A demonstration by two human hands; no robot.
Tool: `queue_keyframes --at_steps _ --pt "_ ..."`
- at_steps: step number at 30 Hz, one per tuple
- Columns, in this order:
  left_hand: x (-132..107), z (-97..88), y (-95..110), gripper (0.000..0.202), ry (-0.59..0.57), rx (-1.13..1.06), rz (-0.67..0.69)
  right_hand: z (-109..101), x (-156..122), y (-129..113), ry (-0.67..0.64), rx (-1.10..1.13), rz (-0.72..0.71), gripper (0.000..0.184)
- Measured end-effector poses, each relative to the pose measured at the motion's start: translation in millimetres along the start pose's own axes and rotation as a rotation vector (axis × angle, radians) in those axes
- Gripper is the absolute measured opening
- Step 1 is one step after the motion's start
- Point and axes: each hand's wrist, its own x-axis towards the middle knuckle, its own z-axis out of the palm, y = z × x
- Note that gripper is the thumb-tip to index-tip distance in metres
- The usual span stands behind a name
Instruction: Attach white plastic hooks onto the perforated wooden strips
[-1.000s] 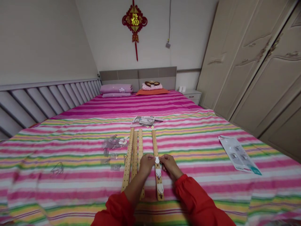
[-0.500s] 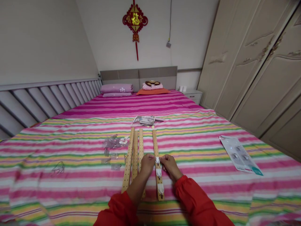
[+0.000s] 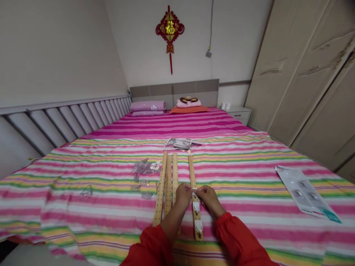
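A narrow wooden strip with holes (image 3: 192, 170) lies lengthwise on the striped bedspread. Two white hooks sit on its near part, one at the middle (image 3: 196, 208) and another close to the near end (image 3: 198, 225). Farther up the strip, a third white hook (image 3: 194, 191) is pinched from the left by my left hand (image 3: 183, 195) and from the right by my right hand (image 3: 209, 198). Fingertips of both hands are closed around it and hide part of it. Left of my hands lie three more perforated wooden strips (image 3: 161, 188), partly behind my left forearm.
Small clear plastic bags (image 3: 144, 168) with bits in them lie left of the strips. A crumpled bundle of packaging (image 3: 180, 143) is beyond them. To the right is a clear blister pack (image 3: 306, 194) holding hooks. A thin clear wrapper (image 3: 87, 191) rests at the left.
The camera has turned slightly left, so everything appears shifted right. Both hands stay pinched on the same hook, with a small shift of the fingers.
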Motion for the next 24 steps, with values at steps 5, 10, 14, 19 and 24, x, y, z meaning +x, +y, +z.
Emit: queue_keyframes --at_steps 5,10,14,19,24 --pt "-0.9 3.0 -2.6 0.014 0.0 0.023 -0.018 0.3 0.5 -2.7 -0.009 -0.03 0.019 0.03" --pt "-0.6 -9.7 6.6 0.011 -0.07 0.035 -0.005 -1.4 -3.7 -5.2 -0.026 -0.031 0.005 0.033" --pt "21.1 -55.7 18.7 0.014 -0.09 0.044 0.077 -3.4 -5.7 -1.8 -0.037 0.021 0.009 0.043" --pt "72.4 -136.9 16.4 0.014 0.098 0.166 0.117 -2.6 -6.4 1.2 -0.001 0.06 -0.002 0.047" --pt "110.8 -178.7 -2.0 0.018 0.221 0.365 0.09 -2.0 -4.1 3.1 -0.009 0.085 -0.001 0.05"
